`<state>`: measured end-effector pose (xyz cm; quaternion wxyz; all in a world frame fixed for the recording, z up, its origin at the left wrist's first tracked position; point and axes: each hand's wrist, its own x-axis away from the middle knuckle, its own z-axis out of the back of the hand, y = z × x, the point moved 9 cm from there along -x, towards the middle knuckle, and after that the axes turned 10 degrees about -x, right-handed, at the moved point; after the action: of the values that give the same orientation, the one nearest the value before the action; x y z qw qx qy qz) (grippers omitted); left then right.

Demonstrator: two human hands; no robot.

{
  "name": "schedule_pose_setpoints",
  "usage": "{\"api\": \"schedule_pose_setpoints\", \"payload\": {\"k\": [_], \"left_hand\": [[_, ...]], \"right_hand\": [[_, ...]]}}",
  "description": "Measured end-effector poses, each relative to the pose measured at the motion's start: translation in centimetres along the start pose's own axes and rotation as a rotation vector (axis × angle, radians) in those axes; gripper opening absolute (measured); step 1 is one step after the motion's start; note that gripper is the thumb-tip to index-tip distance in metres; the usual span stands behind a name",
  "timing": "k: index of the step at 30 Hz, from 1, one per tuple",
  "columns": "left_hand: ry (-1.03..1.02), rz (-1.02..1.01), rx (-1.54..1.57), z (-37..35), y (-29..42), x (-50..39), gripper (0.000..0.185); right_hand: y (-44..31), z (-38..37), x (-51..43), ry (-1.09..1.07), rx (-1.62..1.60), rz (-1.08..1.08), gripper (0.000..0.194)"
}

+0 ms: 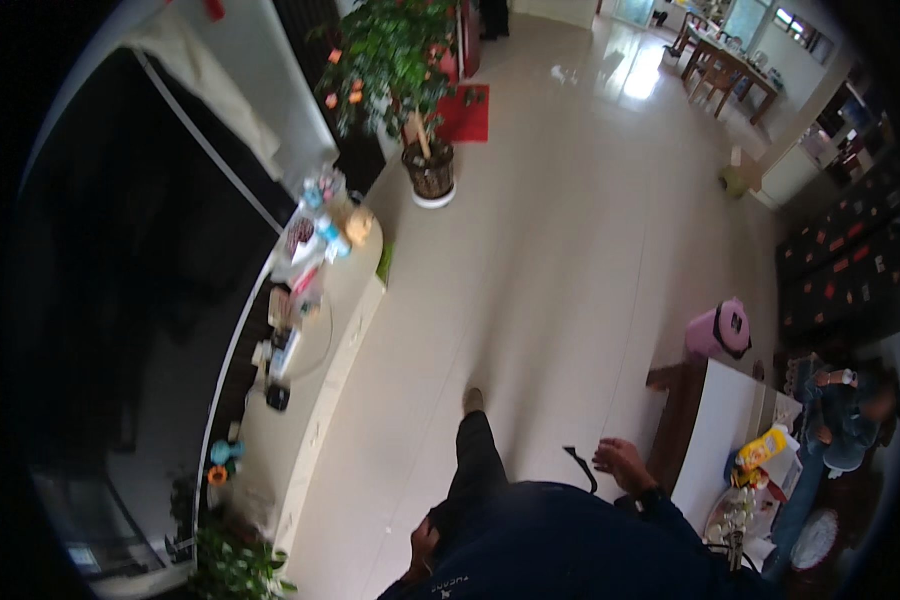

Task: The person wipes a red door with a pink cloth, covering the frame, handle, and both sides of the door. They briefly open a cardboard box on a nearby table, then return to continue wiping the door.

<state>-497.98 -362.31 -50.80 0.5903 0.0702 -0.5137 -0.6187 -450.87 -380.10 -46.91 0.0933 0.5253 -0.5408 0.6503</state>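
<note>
My right hand point(621, 463) is out in front of my body at the lower right, with nothing in it. Its fingers are partly spread, and a black strap point(582, 466) hangs beside them. A dark wristband point(651, 496) circles that wrist. My left hand point(422, 541) hangs low beside my dark jacket point(555, 532), its fingers largely hidden, so its grip does not show. One foot in a light shoe point(474, 400) is stretched forward on the pale tiled floor point(540, 300).
Along the left runs a low ledge point(345, 315) with toys, bottles and cables under a large dark screen point(120, 300). A potted tree point(429, 171) stands ahead. At right are a pink lidded bin point(709, 330), a cluttered table point(709, 435) and a seated person point(844, 416).
</note>
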Motion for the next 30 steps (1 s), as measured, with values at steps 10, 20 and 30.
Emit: {"api": "schedule_pose_setpoints", "payload": {"k": [10,20,30], "left_hand": [[-0.222,0.079,-0.122,-5.3,18.9,-27.1,0.045],[-0.347,-0.062,-0.271,-19.7,43.7,-48.9,0.043],[-0.475,-0.113,-0.347,-32.5,67.6,-69.1,0.042]], "right_hand": [[-23.6,-3.9,-15.9,-0.007,-0.057,0.105,0.047],[-45.9,5.7,-36.6,0.050,-0.145,0.038,0.038],[-75.3,13.0,-53.5,0.135,-0.156,0.202,0.030]]}}
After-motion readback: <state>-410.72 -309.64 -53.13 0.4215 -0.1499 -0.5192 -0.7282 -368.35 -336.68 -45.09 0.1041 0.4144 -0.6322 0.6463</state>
